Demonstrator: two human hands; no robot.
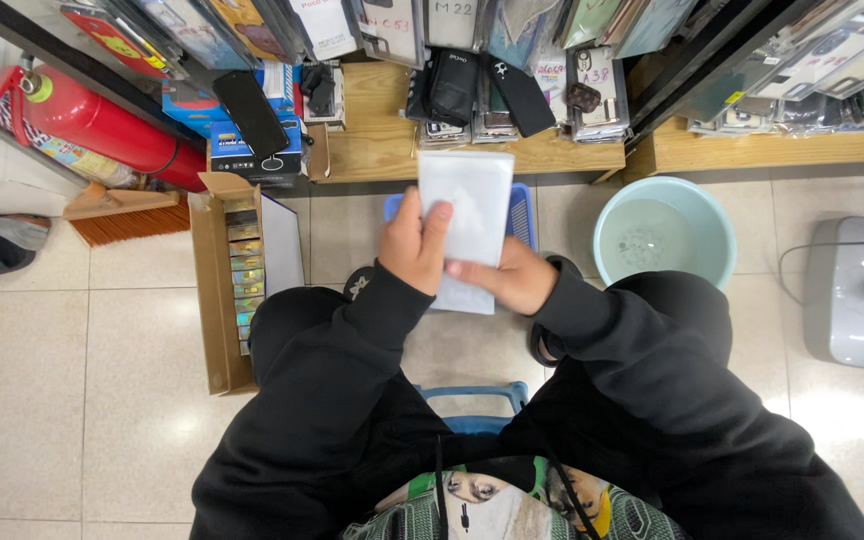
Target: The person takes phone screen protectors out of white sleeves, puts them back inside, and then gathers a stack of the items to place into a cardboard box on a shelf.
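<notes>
- Tiled floor (pixel 72 400): pale, glossy, fills most of the head view.
- Person seated, black sleeves (pixel 352 360) reaching forward over the knees; part of a blue stool (pixel 472 395) shows below the arms.
- Wooden shelf (pixel 392 140) across the top, hung and stacked with packaged phone cases (pixel 452 70). A second shelf section (pixel 782 148) sits to the right.
- Grey machine (pixel 862 290) at the right edge, on the floor, cable trailing left from it.
- Pale green bucket (pixel 664 235) right of the hands, on the floor just below the shelf, well apart from the hands.
- Red fire extinguisher (pixel 102 125) lying tilted at top left; a broom head (pixel 127 215) is just below it.
- Open cardboard box (pixel 227 290) left of the knees, holding a row of small shiny packs.
- Blue basket (pixel 522 215) on the floor behind the hands, mostly hidden.
- White flat packet (pixel 467 205): held upright in front of the chest, above the basket, between both hands.
- Left hand (pixel 414 245): closed around the packet's left edge, thumb over its face.
- Right hand (pixel 512 280): curled on the packet's lower right part, fingers pinching it from below.
</notes>
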